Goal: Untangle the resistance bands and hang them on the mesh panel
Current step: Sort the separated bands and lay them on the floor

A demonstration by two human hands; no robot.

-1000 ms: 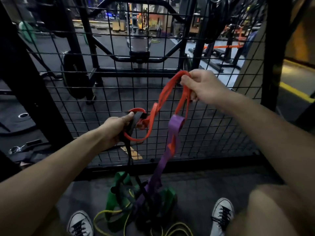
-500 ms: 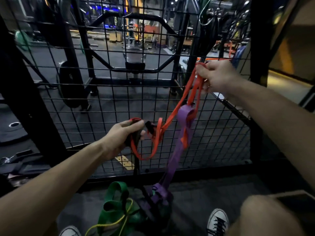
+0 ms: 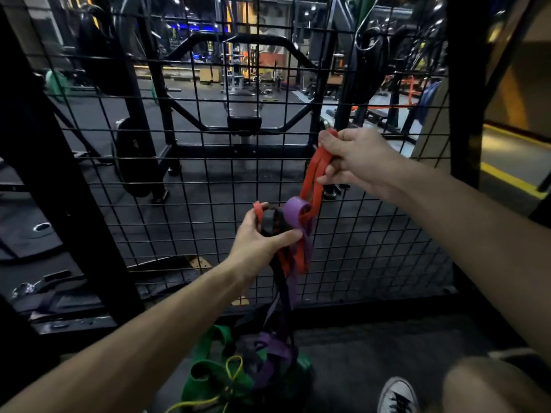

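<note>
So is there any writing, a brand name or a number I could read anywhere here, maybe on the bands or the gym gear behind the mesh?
None can be read.
The red band, purple band and black band held by the right hand and left hand show no print.
The green band on the floor looks plain too.
Gear behind the mesh panel is too dim and blurred for any label.

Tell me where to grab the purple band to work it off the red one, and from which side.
Grip the purple band at its curled top loop, where it wraps the red band just below the right hand. Come from the left, beside the left hand: the loop's open face turns that way, while its tail hangs down into the pile on the floor.
</note>
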